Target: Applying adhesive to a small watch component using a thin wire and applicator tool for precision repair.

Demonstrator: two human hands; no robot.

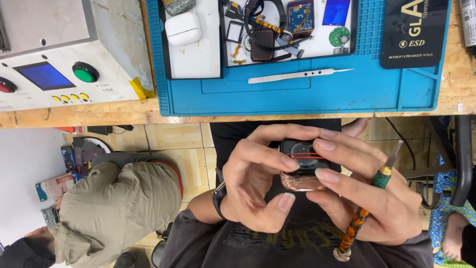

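Watch body (301, 150) feels light but fragile, so both my left hand (255, 181) and right hand (369, 198) pinch its edges. Right also clamps the pick tool (369, 201). Copper coil (302, 181) under it looks delicate.

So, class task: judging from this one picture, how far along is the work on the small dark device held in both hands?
Done: parts already lie in the white tray on the blue mat, and red bands cross the small dark device. In hand: the left hand and right hand grip the device over a copper coil; the right also holds a thin tool. Left: the tweezers lie unused; the remaining steps cannot be told.
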